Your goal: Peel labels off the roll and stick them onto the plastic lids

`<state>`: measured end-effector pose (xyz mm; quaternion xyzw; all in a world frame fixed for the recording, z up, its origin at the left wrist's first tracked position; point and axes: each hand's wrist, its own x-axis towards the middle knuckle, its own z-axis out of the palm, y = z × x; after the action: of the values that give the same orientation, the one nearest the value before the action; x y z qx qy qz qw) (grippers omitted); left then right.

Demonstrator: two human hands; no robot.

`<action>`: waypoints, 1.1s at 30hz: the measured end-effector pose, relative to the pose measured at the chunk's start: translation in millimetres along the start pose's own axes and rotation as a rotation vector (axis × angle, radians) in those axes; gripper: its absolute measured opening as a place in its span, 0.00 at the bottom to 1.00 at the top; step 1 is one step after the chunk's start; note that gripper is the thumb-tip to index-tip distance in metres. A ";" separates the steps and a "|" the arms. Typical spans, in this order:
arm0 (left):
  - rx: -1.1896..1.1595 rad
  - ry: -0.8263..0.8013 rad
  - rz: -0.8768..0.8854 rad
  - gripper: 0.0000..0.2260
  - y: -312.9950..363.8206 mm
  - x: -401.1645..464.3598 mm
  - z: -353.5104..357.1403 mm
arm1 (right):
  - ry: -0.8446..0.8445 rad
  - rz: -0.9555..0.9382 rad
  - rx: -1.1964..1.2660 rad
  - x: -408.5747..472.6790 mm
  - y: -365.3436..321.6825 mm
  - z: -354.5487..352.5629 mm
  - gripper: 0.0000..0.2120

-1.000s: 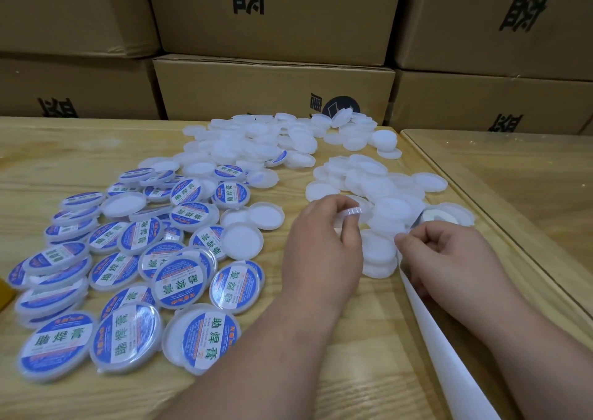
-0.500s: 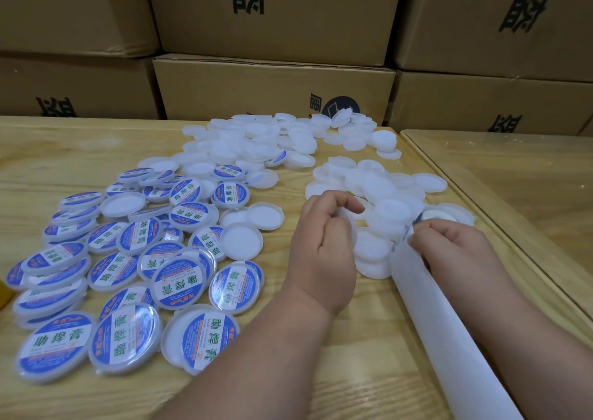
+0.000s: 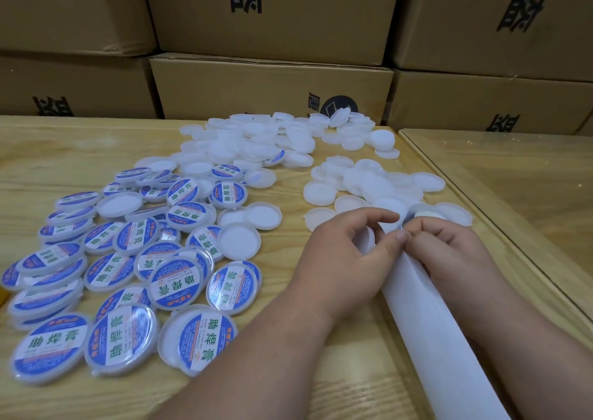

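My left hand (image 3: 346, 253) curls round a blank white lid (image 3: 369, 241), which is mostly hidden under its fingers. Its thumb tip meets the fingers of my right hand (image 3: 449, 253) at the top of the white backing strip (image 3: 430, 339). My right hand pinches that strip just below the label roll (image 3: 428, 216), which peeks out behind its fingers. The strip runs from between my hands down to the lower right. No peeled label shows. Lids with blue labels (image 3: 176, 283) lie heaped at the left. Blank white lids (image 3: 369, 188) lie just beyond my hands.
A second spread of blank lids (image 3: 256, 144) covers the far middle of the wooden table (image 3: 64, 150). Stacked cardboard boxes (image 3: 272, 89) wall off the back. A glass-topped table (image 3: 529, 179) adjoins on the right, its raised edge close to my right hand.
My left hand has moved right with the lid until its thumb touches my right hand's fingers. The backing strip has turned to show more of its flat white face.
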<state>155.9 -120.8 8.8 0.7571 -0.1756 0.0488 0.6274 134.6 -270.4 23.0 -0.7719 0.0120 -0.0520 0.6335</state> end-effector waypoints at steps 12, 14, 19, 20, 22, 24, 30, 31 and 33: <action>-0.031 -0.023 -0.013 0.12 0.7 0.0 -0.1 | 0.012 -0.057 -0.095 -1.9 -3.8 5.0 0.11; -0.033 -0.022 -0.021 0.11 0.9 0.3 0.0 | 0.017 -0.065 -0.104 -1.7 -3.3 4.3 0.11; -0.009 -0.013 -0.037 0.05 -1.8 1.1 -0.4 | 0.008 -0.077 -0.121 -2.2 -2.7 3.8 0.09; -0.010 -0.014 -0.048 0.04 -1.9 1.1 -0.2 | 0.004 -0.076 -0.117 -2.2 -2.4 4.1 0.09; -0.023 -0.003 -0.073 0.05 -2.6 1.8 0.3 | 0.001 -0.072 -0.107 -2.1 -1.4 4.6 0.09; -0.027 0.012 -0.085 0.05 -2.9 2.2 1.1 | -0.016 -0.068 -0.095 -1.7 -1.5 5.0 0.08; -0.023 0.052 -0.101 0.06 -4.9 5.0 3.1 | -0.136 -0.015 -0.040 -1.0 -3.2 4.3 0.09; -0.016 0.061 -0.097 0.06 -5.5 5.7 3.2 | -0.141 -0.012 -0.058 -0.3 -2.2 3.1 0.11; -0.012 0.064 -0.095 0.07 -6.7 6.2 3.2 | -0.145 -0.002 -0.092 0.8 -1.1 1.0 0.13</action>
<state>163.4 -124.2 3.7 0.7590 -0.1198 0.0422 0.6386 135.4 -269.2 24.0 -0.8020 -0.0321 0.0040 0.5964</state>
